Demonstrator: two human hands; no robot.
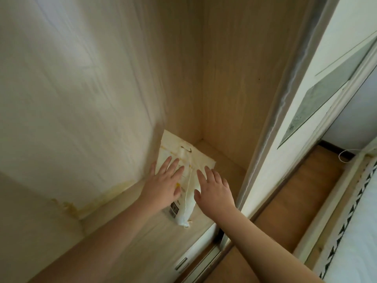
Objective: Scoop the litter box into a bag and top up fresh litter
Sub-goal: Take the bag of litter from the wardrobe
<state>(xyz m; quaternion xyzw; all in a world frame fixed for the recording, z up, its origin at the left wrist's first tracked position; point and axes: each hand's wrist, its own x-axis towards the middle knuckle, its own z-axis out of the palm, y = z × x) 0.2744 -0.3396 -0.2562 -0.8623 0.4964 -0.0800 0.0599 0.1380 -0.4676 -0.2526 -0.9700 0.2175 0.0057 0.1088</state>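
Bag: white-and-cream litter bag (184, 174) lying flat on the cupboard shelf (142, 237), pushed toward the back corner, its upper edge near the rear panel (179, 78).
Bag markings: faint yellow print and a dark square label near the lower left corner; the lettering is too blurred to read.
String: a thin pale stitching string (188, 184) runs down the middle of the bag and ends in a loose knot at the lower corner.
Left hand: left hand (165, 186) laid palm down on the left half of the bag, fingers (177, 163) spread and straight, gripping nothing.
Right hand: right hand (214, 188) palm down over the right half of the bag, fingers (201, 174) spread apart and straight, holding nothing; whether it presses the bag or hovers just above it cannot be told.
Cupboard: pale wood-grain side walls, with yellowish stains along the left wall (71, 99) where it meets the shelf.
Door: sliding door frame (271, 129) standing just to the right of the shelf.
Floor: brown wooden floor (295, 201) visible beyond the door on the right.
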